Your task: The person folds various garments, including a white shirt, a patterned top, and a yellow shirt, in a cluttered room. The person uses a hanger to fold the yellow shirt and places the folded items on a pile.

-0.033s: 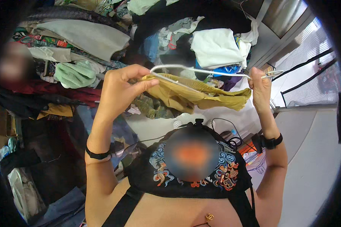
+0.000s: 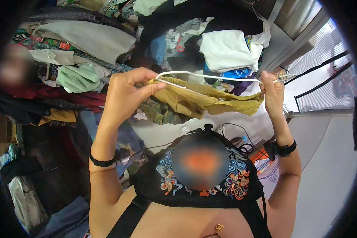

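Note:
Between my raised hands stretches a mustard-yellow garment (image 2: 202,101) with a gathered, elastic-looking waistband. Its left corner is pinched between the thumb and fingers of my left hand (image 2: 129,89). A white wire hanger (image 2: 214,76) lies along the garment's upper edge, its rounded left end close to my left fingertips and one thin arm running across the cloth. My right hand (image 2: 272,91) is closed around the hanger near its hook, which pokes out to the right. The garment's right end reaches that hand; whether the fingers hold the cloth too, I cannot tell.
Beyond my hands clothes lie heaped, with a folded white cloth (image 2: 228,51), a pale green towel (image 2: 79,77) and a grey piece (image 2: 87,37). A camouflage-patterned cloth (image 2: 160,110) lies below the garment. White panels (image 2: 325,146) and a mesh screen (image 2: 321,75) stand at right.
The hanger has shifted slightly downward in the picture and shows more sharply. Both hands keep nearly the same place and hold.

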Motion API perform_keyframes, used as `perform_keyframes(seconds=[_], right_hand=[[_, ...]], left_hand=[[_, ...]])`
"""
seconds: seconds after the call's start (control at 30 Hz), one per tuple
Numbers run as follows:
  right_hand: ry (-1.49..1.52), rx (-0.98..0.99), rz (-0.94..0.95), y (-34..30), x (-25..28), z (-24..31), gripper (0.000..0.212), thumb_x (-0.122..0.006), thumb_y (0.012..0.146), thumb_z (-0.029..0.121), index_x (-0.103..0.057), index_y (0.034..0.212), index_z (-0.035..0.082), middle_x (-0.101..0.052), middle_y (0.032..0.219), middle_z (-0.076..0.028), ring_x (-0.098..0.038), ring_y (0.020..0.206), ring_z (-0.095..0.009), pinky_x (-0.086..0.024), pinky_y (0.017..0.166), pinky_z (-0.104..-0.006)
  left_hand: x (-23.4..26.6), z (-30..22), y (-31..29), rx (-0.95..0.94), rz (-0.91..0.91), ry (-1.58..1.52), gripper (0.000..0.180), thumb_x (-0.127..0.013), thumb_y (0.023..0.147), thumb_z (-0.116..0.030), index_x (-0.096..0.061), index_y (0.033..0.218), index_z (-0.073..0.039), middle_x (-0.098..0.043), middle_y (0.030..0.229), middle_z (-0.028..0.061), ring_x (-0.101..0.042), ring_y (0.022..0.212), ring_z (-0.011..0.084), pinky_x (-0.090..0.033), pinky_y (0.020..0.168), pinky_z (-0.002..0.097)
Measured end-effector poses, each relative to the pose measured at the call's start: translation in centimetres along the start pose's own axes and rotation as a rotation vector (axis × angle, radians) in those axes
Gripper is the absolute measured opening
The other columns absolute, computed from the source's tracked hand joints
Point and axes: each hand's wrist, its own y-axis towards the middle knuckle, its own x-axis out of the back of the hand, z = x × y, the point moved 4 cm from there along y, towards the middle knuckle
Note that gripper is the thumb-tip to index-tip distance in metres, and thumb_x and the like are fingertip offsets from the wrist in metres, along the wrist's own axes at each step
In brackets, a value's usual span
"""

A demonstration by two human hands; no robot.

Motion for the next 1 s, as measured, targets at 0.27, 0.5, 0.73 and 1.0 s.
perform_keyframes(seconds=[0.27, 0.5, 0.73, 1.0], right_hand=[[-0.247, 0.001, -0.003, 1.1, 1.3, 4.2, 0.046, -0.063, 0.095, 0.028, -0.049, 0.057, 0.008, -0.04, 0.054, 0.006, -0.035, 0.052, -0.005, -0.026, 0.049, -0.0261], [-0.453, 0.241, 0.108, 1.3, -2.3, 10.8, 0.046, -0.065, 0.096, 0.023, -0.043, 0.058, 0.009, -0.039, 0.056, 0.008, -0.031, 0.052, -0.003, -0.024, 0.046, -0.0263], [-0.496, 0.32, 0.212, 3.7, -4.5, 14.9, 0.048, -0.072, 0.091, 0.032, -0.055, 0.06, 0.0, -0.043, 0.056, 0.005, -0.036, 0.053, -0.005, -0.029, 0.048, -0.0249], [-0.542, 0.3, 0.256, 4.7, -2.9, 16.4, 0.049, -0.074, 0.086, 0.046, -0.064, 0.067, 0.003, -0.054, 0.062, 0.001, -0.047, 0.055, -0.005, -0.034, 0.05, -0.0254]], left_hand=[[0.4, 1.3, 0.4, 0.054, -0.013, -0.005, 0.018, -0.076, 0.086, -0.012, -0.074, 0.099, 0.0, -0.071, 0.082, 0.0018, -0.062, 0.076, 0.0052, -0.048, 0.068, 0.0205], [-0.7, -0.4, 1.5, -0.113, 0.072, 0.011, 0.019, -0.075, 0.085, -0.01, -0.074, 0.101, 0.0, -0.072, 0.083, 0.0061, -0.063, 0.075, 0.0094, -0.049, 0.067, 0.0214], [-2.7, -2.1, 2.3, -0.279, 0.176, -0.005, 0.02, -0.075, 0.083, -0.007, -0.074, 0.101, 0.001, -0.072, 0.085, 0.0095, -0.064, 0.072, 0.0135, -0.05, 0.065, 0.0248], [-2.5, -1.0, 1.9, -0.297, 0.134, 0.077, 0.03, -0.08, 0.077, -0.016, -0.072, 0.101, 0.0, -0.072, 0.089, 0.012, -0.066, 0.074, 0.0197, -0.05, 0.069, 0.0284]])
